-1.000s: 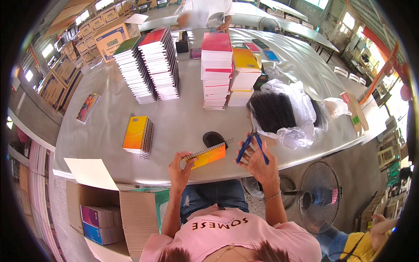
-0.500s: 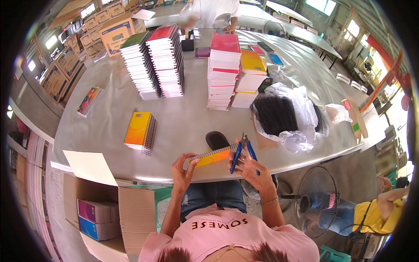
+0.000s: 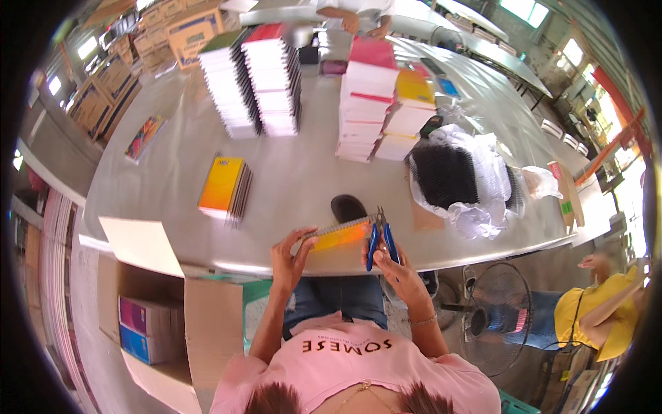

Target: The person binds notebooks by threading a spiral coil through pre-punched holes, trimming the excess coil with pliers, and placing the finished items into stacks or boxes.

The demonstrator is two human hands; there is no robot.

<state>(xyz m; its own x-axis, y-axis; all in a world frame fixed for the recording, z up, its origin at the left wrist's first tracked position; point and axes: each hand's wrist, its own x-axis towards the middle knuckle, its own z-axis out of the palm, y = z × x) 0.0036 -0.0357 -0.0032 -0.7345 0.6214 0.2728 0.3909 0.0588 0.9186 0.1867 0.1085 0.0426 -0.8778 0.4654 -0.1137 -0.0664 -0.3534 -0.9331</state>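
Observation:
My left hand [image 3: 289, 257] grips one end of a small orange-yellow spiral notebook [image 3: 339, 237], its wire-bound edge turned up and away from me. In my right hand [image 3: 403, 274] is a pair of blue-handled wire cutters [image 3: 389, 243], jaws pointing up, right beside the right end of the notebook's wire. Some of my right fingers sit behind that end of the notebook; whether they touch it I cannot tell. Just beyond the notebook lies a dark oval object [image 3: 349, 209]. To the left rests a small stack of yellow-orange spiral notebooks [image 3: 222, 185].
Tall notebook stacks [image 3: 269, 83] [image 3: 363, 103] stand across the metal table [image 3: 165, 207]. At right lie black wire coils [image 3: 445, 176] in white plastic. An open carton [image 3: 214, 331] holding notebooks stands lower left. A fan [image 3: 493, 321] and a person in yellow [image 3: 600, 310] are at right.
The wire cutters' handles have come closer together in my right hand, and the tool stands more upright by the wire's end. My left hand keeps the notebook. The whole view has shifted slightly.

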